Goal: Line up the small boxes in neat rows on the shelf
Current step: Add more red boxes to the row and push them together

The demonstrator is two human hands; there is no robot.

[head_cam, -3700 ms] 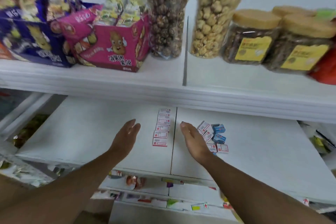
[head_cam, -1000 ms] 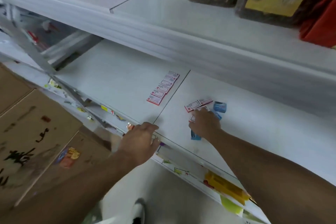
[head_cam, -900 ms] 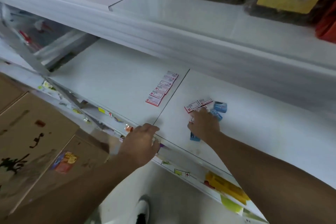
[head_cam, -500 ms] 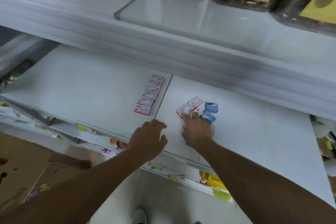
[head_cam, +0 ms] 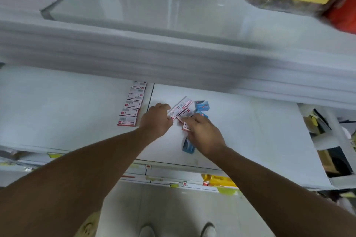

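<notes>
You are working on the lower shelf (head_cam: 57, 113), a smooth white surface. Starting at the left, a finished row of red-and-white boxes (head_cam: 133, 104) is lying flat, each box touching the next, just left of the seam (head_cam: 151, 95) between the two shelf panels. The bare panel left of that row is offering wide room for further rows.

Your left hand (head_cam: 157, 118) is resting just right of the seam, fingers loosely curled, their tips meeting the near end of a skewed red-and-white box (head_cam: 180, 108). Whether it is pinching that box or only nudging it cannot be told.

The loose cluster is lying between your hands, tilted at mixed angles. Your right hand (head_cam: 202, 133) is covering part of it, fingers bent down over a red-and-white box (head_cam: 185, 126); the grip itself is hidden. A blue box (head_cam: 201, 105) is sitting at the far side, and another blue box (head_cam: 188, 146) is lying under your right wrist, nearer the front edge.

Judged by size, these boxes are light, stiff cardboard and are likely sliding easily on this surface. Take each by its two long sides, or push it flat with a fingertip.

The upper shelf lip (head_cam: 173, 59) is overhanging the rear of the work area, so headroom there is limited. The front edge (head_cam: 173, 161) is open: keep the near blue box from sliding off. The panel to the right is bare.
</notes>
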